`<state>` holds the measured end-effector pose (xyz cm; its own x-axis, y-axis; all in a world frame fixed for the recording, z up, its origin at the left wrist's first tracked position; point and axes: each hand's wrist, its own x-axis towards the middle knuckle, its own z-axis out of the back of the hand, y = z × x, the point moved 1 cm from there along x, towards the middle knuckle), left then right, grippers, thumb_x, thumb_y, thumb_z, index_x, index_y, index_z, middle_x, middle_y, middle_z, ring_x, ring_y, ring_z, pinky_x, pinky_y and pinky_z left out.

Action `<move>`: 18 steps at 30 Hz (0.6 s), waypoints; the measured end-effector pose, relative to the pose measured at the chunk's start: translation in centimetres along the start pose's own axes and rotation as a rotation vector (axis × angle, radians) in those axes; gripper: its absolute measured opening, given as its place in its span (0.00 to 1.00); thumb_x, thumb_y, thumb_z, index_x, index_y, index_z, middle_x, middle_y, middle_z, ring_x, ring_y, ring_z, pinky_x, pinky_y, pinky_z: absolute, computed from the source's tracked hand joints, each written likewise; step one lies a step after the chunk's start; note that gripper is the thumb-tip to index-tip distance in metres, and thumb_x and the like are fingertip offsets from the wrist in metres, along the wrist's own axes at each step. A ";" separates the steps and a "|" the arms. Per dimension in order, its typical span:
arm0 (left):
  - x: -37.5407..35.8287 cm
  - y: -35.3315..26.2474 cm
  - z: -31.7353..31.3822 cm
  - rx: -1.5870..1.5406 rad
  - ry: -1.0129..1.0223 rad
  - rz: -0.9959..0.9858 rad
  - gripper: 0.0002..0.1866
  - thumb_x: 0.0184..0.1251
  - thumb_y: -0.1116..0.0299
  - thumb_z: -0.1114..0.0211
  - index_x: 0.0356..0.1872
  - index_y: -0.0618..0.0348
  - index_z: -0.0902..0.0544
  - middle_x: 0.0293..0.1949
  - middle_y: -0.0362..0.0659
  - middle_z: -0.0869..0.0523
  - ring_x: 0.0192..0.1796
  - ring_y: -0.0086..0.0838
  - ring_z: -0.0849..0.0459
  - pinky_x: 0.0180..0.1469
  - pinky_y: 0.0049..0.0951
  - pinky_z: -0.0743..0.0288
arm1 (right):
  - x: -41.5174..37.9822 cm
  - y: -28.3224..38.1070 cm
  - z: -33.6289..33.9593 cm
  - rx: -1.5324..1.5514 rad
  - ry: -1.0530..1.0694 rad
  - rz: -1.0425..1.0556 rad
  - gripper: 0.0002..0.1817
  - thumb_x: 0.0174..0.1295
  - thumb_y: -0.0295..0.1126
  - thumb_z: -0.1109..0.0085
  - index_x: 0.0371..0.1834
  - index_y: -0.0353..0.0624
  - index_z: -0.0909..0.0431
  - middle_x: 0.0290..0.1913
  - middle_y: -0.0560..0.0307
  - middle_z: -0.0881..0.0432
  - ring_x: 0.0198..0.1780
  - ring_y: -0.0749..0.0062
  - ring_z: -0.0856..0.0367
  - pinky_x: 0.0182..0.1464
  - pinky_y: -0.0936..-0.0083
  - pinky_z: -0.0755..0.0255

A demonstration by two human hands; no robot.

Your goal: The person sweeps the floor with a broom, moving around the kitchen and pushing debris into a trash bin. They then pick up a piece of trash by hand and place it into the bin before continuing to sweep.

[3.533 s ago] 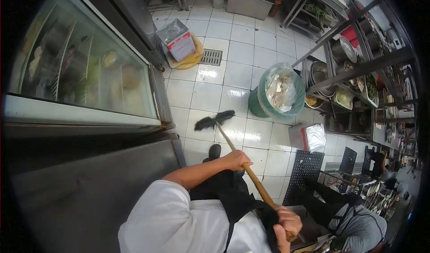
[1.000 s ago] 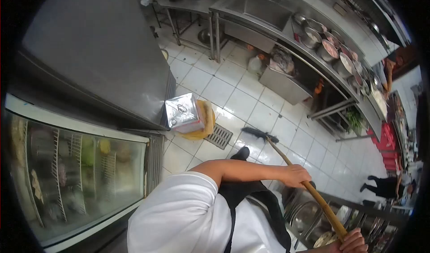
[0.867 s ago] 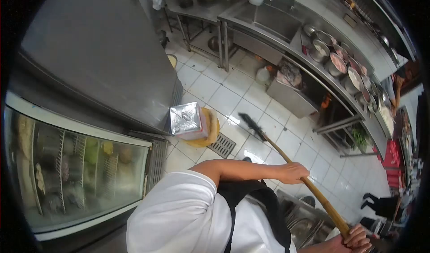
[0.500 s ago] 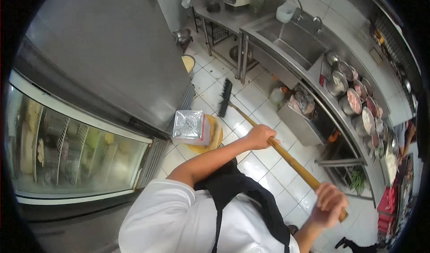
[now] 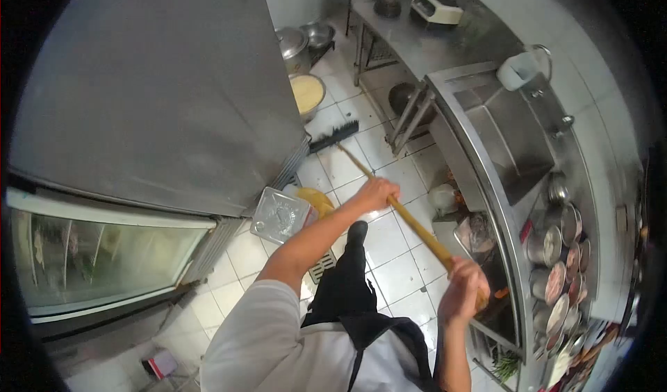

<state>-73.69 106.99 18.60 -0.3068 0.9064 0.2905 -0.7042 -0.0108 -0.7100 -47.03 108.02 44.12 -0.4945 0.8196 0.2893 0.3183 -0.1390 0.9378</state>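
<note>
A broom with a long wooden handle (image 5: 420, 234) slants across the middle of the view, its black bristle head (image 5: 335, 136) on the tiled floor. My left hand (image 5: 377, 193) is wrapped round the handle about midway along. Nearer my body, my right hand (image 5: 465, 289) grips the handle close to its upper end. Below my left forearm stands a square metal tin (image 5: 281, 215), beside something round and yellow (image 5: 315, 200).
A tall steel fridge (image 5: 153, 79) and a glass-fronted display fridge (image 5: 111, 263) line the left. Right of me runs a steel counter with a sink (image 5: 511, 138) and several metal pots (image 5: 545, 245). A pot with pale yellow contents (image 5: 306, 95) stands on the floor beyond the broom head.
The broom head has moved farther off and to the left, turning from near upright to almost level in view. Both hands keep their grip on the handle. My view has shifted forward.
</note>
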 end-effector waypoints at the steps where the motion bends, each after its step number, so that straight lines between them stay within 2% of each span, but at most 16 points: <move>1: 2.0 2.6 0.2 0.042 -0.026 0.038 0.11 0.68 0.63 0.30 0.28 0.54 0.21 0.24 0.51 0.20 0.34 0.52 0.17 0.38 0.52 0.25 | 2.8 -2.2 -1.2 0.004 0.009 -0.027 0.20 0.74 0.34 0.46 0.21 0.41 0.33 0.24 0.57 0.30 0.32 0.68 0.28 0.59 0.53 0.28; 2: 3.7 5.3 0.6 0.005 -0.077 0.031 0.11 0.67 0.63 0.31 0.27 0.54 0.21 0.27 0.51 0.19 0.36 0.52 0.17 0.38 0.51 0.24 | 5.5 -4.4 -2.4 -0.023 0.022 -0.070 0.19 0.74 0.33 0.47 0.22 0.40 0.31 0.25 0.56 0.28 0.32 0.68 0.28 0.60 0.53 0.28; 5: 7.3 13.1 1.2 0.066 -0.082 0.196 0.06 0.60 0.69 0.30 0.28 0.54 0.20 0.29 0.49 0.17 0.38 0.49 0.16 0.40 0.48 0.23 | 11.3 -10.9 -6.3 -0.146 0.085 -0.127 0.18 0.75 0.25 0.46 0.21 0.38 0.30 0.28 0.54 0.24 0.34 0.69 0.25 0.49 0.68 0.26; 7: 7.6 16.0 0.3 0.038 -0.061 0.261 0.06 0.56 0.70 0.30 0.28 0.54 0.20 0.29 0.49 0.16 0.38 0.48 0.15 0.39 0.46 0.23 | 12.5 -14.3 -6.7 -0.242 0.140 -0.168 0.14 0.74 0.29 0.41 0.27 0.37 0.21 0.36 0.53 0.16 0.37 0.73 0.20 0.37 0.75 0.28; 8: 7.5 17.3 -0.7 0.028 -0.047 0.291 0.06 0.54 0.70 0.30 0.28 0.54 0.20 0.29 0.48 0.16 0.38 0.48 0.15 0.39 0.46 0.23 | 12.2 -14.6 -5.9 -0.333 0.057 -0.251 0.10 0.73 0.29 0.39 0.33 0.36 0.17 0.36 0.54 0.14 0.36 0.74 0.17 0.37 0.76 0.25; 9: 7.0 18.2 -3.4 -0.010 -0.079 0.260 0.06 0.52 0.72 0.30 0.29 0.54 0.20 0.30 0.48 0.17 0.38 0.48 0.16 0.39 0.45 0.24 | 11.7 -14.6 -4.7 -0.257 -0.085 -0.297 0.10 0.73 0.28 0.39 0.34 0.33 0.16 0.34 0.54 0.14 0.34 0.74 0.18 0.38 0.78 0.24; 10: 6.6 16.3 -4.5 -0.001 -0.020 0.266 0.04 0.56 0.71 0.32 0.33 0.52 0.17 0.33 0.48 0.15 0.39 0.49 0.14 0.42 0.48 0.21 | 11.0 -14.2 -3.2 -0.179 -0.228 -0.344 0.10 0.72 0.26 0.40 0.36 0.29 0.15 0.33 0.54 0.15 0.32 0.75 0.19 0.39 0.80 0.24; 11: 6.3 14.1 -6.2 0.068 0.026 0.188 0.05 0.55 0.70 0.32 0.32 0.53 0.19 0.31 0.49 0.17 0.38 0.50 0.16 0.41 0.50 0.22 | 10.4 -12.2 -1.7 -0.219 -0.380 -0.438 0.10 0.70 0.28 0.37 0.39 0.28 0.14 0.39 0.50 0.13 0.37 0.71 0.15 0.44 0.77 0.19; 12: 5.7 10.7 -7.3 -0.006 0.058 0.203 0.06 0.54 0.70 0.32 0.30 0.54 0.21 0.28 0.50 0.18 0.39 0.51 0.17 0.40 0.51 0.24 | 9.3 -10.4 1.0 -0.209 -0.418 -0.439 0.11 0.68 0.30 0.36 0.42 0.29 0.15 0.43 0.46 0.13 0.42 0.67 0.13 0.48 0.74 0.17; 13: 4.9 8.6 -9.7 -0.073 0.138 0.227 0.06 0.54 0.71 0.32 0.31 0.53 0.20 0.29 0.50 0.18 0.39 0.50 0.17 0.40 0.52 0.24 | 8.8 -7.6 2.0 -0.268 -0.535 -0.491 0.10 0.68 0.30 0.37 0.38 0.30 0.17 0.44 0.44 0.14 0.45 0.64 0.14 0.49 0.70 0.17; 14: 4.3 5.4 -10.3 -0.137 0.162 0.195 0.06 0.54 0.71 0.32 0.31 0.52 0.20 0.28 0.50 0.18 0.38 0.51 0.17 0.40 0.53 0.25 | 7.9 -5.5 3.9 -0.157 -0.564 -0.426 0.09 0.68 0.29 0.38 0.33 0.33 0.20 0.42 0.43 0.15 0.45 0.61 0.15 0.49 0.65 0.17; 15: 4.7 2.3 -9.9 -0.202 0.181 0.159 0.06 0.53 0.72 0.32 0.32 0.52 0.19 0.27 0.50 0.17 0.36 0.52 0.17 0.40 0.53 0.25 | 8.3 -2.7 4.4 -0.144 -0.575 -0.392 0.11 0.67 0.28 0.39 0.27 0.36 0.24 0.38 0.42 0.16 0.45 0.60 0.17 0.47 0.61 0.17; 16: 5.3 0.7 -9.9 -0.207 0.310 0.088 0.06 0.53 0.72 0.32 0.32 0.50 0.19 0.26 0.49 0.17 0.35 0.52 0.17 0.39 0.53 0.25 | 9.6 0.5 5.0 -0.085 -0.271 -0.340 0.08 0.67 0.29 0.38 0.35 0.36 0.23 0.36 0.50 0.18 0.45 0.57 0.17 0.55 0.60 0.20; 17: 5.8 -0.7 -9.7 -0.208 0.440 0.015 0.07 0.53 0.72 0.32 0.33 0.49 0.18 0.25 0.49 0.17 0.34 0.52 0.17 0.39 0.53 0.26 | 9.0 2.0 5.0 -0.198 -0.541 -0.370 0.08 0.68 0.31 0.40 0.34 0.38 0.25 0.33 0.53 0.21 0.43 0.59 0.20 0.50 0.62 0.23; 18: 6.3 -2.1 -9.1 -0.291 0.403 -0.011 0.08 0.52 0.72 0.31 0.32 0.48 0.20 0.23 0.48 0.18 0.34 0.52 0.16 0.38 0.53 0.26 | 8.7 4.1 6.4 -0.465 -0.333 -0.410 0.09 0.68 0.31 0.42 0.31 0.40 0.28 0.30 0.55 0.24 0.35 0.62 0.26 0.42 0.64 0.28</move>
<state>-68.34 116.52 16.10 0.0124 0.9976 0.0685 -0.4805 0.0660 -0.8745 -44.84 118.19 49.24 -0.2035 0.9729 -0.1096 -0.2563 0.0552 0.9650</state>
